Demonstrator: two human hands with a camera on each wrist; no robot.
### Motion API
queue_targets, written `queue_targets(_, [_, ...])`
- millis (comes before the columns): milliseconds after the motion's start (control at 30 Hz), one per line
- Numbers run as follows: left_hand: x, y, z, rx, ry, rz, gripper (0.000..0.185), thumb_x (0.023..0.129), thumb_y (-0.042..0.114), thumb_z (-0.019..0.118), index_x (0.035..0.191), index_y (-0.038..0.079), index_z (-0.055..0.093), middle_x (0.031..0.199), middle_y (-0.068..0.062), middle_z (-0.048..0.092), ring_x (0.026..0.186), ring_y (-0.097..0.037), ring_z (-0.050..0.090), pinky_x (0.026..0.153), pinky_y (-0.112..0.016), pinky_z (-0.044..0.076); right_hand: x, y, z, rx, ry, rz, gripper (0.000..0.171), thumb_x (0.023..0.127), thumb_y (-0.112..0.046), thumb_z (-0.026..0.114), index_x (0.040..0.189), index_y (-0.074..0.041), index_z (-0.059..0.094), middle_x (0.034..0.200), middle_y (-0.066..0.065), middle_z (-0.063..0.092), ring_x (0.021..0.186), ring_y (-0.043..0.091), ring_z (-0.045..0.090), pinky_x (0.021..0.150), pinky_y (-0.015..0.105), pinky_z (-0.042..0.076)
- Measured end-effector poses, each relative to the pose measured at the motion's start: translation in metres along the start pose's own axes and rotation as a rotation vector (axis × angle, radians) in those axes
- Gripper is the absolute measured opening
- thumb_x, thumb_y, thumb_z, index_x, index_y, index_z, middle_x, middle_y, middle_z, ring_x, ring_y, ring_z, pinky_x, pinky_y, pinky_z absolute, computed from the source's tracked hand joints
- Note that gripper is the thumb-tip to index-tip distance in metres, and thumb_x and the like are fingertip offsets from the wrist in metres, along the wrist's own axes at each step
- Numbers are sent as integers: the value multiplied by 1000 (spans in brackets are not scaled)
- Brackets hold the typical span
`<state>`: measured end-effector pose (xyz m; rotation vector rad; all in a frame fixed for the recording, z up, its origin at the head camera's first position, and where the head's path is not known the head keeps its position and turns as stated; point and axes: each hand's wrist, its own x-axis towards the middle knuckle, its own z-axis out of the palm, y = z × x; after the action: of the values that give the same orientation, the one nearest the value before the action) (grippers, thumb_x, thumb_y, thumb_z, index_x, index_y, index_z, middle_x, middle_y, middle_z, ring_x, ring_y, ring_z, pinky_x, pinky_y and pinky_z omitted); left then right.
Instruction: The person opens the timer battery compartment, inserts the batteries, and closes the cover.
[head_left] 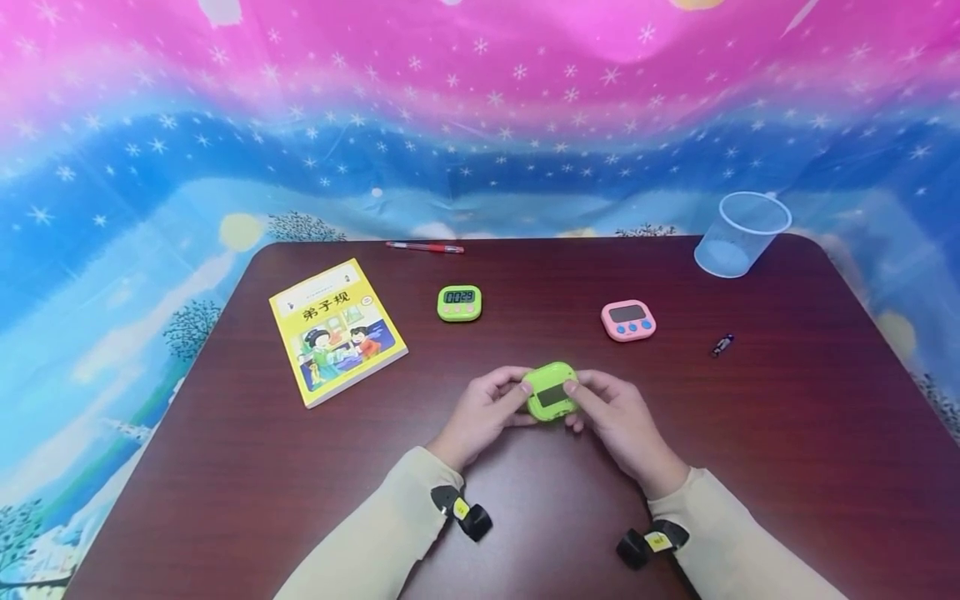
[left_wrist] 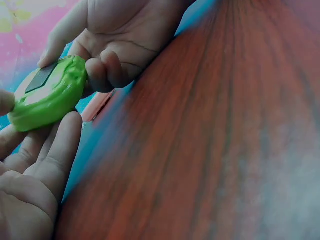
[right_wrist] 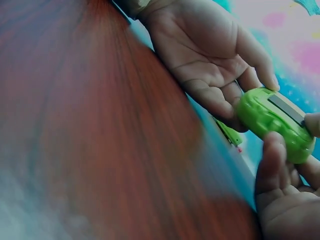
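Left hand [head_left: 482, 412] and right hand [head_left: 622, 418] are both pinching one glossy, rounded lime plastic timer [head_left: 553, 395] over the near middle of the wood-grain bench [head_left: 247, 475], well in from its side edges. Beyond it sit two more, a green timer [head_left: 460, 303] and a pink timer [head_left: 628, 321], wide gap between, plus one yellow paperback [head_left: 339, 333], one slim red pen [head_left: 425, 247] by the far edge and one see-through cup [head_left: 731, 250].

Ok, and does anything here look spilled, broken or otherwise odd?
Nothing looks spilled or damaged. Slightly odd: the green digital timer near the yellow book shows digits, but the pink digital timer and the held green timer have blank-looking screens.
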<state>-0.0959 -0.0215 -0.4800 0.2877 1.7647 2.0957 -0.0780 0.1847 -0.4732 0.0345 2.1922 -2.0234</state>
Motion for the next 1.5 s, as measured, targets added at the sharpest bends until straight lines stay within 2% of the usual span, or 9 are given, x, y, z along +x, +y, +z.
queue_targets(167, [0, 1, 1, 9, -15, -45, 29, 100, 6, 61, 125, -8, 61, 113, -24, 68, 89, -23, 72, 80, -41, 62, 3, 1, -3, -4, 92, -15, 31, 97, -19, 69, 117, 4, 68, 85, 3, 70, 58, 13, 58, 53, 26, 55])
queue_targets(433, [-1, 2, 1, 8, -10, -38, 29, 99, 4, 60, 124, -10, 60, 109, -26, 69, 82, -21, 72, 78, -41, 63, 3, 1, -3, 30, 76, -16, 33, 97, -19, 68, 118, 7, 67, 84, 3, 70, 57, 12, 58, 51, 26, 55])
queue_targets(633, [3, -1, -2, 40, 118, 63, 26, 97, 4, 65, 121, -7, 63, 100, -16, 70, 79, -12, 68, 72, -35, 63, 2, -1, -3, 104, -40, 14, 33, 100, -13, 63, 117, 14, 57, 85, 10, 69, 64, 17, 67, 60, 33, 61])
queue_targets(767, [5, -2, -3, 61, 162, 78, 24, 97, 5, 66, 119, -6, 65, 97, -12, 69, 79, -10, 66, 71, -30, 62, 1, -2, -2, 114, -77, 23, 32, 100, -11, 61, 115, 16, 54, 86, 12, 68, 67, 18, 69, 64, 34, 62])
queue_targets(933, [5, -3, -4, 31, 153, 67, 26, 95, 3, 67, 120, -6, 62, 98, -11, 69, 80, -11, 68, 72, -32, 62, 1, -1, -2, 134, -43, 22, 32, 99, -10, 62, 114, 17, 54, 83, 10, 67, 65, 19, 69, 63, 35, 62])
queue_targets(1067, [5, -3, -4, -26, 149, 36, 28, 90, -3, 71, 114, -7, 60, 98, -11, 68, 84, -13, 70, 78, -36, 62, 0, 0, -1, 206, 0, -1, 22, 98, -8, 64, 107, 11, 57, 78, 8, 65, 63, 17, 67, 60, 32, 62])
queue_targets(1200, [6, -3, -3, -28, 124, 15, 30, 89, -3, 72, 117, -9, 63, 106, -17, 70, 91, -16, 71, 83, -37, 61, -3, -1, 1, 315, -53, -65, 10, 94, 0, 66, 101, 2, 58, 82, 6, 65, 66, 16, 67, 62, 30, 61])
queue_targets(1267, [5, -3, -3, -10, 97, 7, 33, 91, 0, 71, 122, -8, 63, 112, -21, 70, 95, -18, 72, 84, -38, 61, -4, -1, 3, 346, -91, -94, 13, 92, 5, 67, 101, -1, 60, 86, 6, 67, 69, 15, 68, 65, 29, 62])
queue_targets(1500, [2, 0, -7, -22, -38, -26, 43, 96, 6, 68, 135, -7, 56, 128, -25, 64, 103, -23, 71, 89, -41, 59, -7, -3, 4, 224, -141, -166, 26, 90, 6, 69, 114, 14, 65, 95, 6, 72, 77, 17, 69, 71, 33, 62])
